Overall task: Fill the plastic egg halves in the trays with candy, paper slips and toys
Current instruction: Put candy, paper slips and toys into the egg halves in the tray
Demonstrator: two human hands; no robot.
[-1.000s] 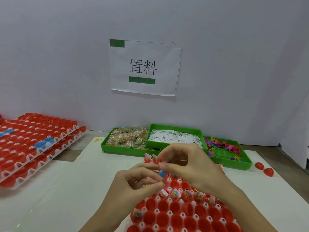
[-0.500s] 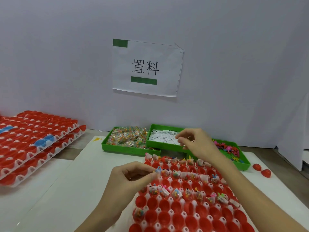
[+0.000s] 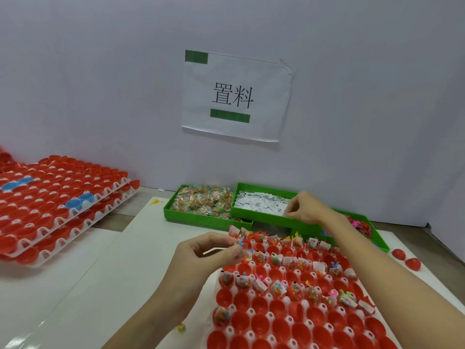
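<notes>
Three green bins [image 3: 261, 217]; right hand [image 3: 305, 209] pinching slips [image 3: 261, 204]; two loose eggs [image 3: 406, 259].

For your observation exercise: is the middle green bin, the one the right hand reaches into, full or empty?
Not empty: the middle green bin holds a layer of white paper slips, where the right hand is reaching.

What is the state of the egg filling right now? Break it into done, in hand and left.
Done: the far rows of red halves in the near tray hold candy, slips and toys. In hand: the left hand pinches a small blue toy and a slip over the tray; the right hand picks at paper slips in the middle green bin. Left: the near rows, mostly empty, and the stacked trays.
</notes>
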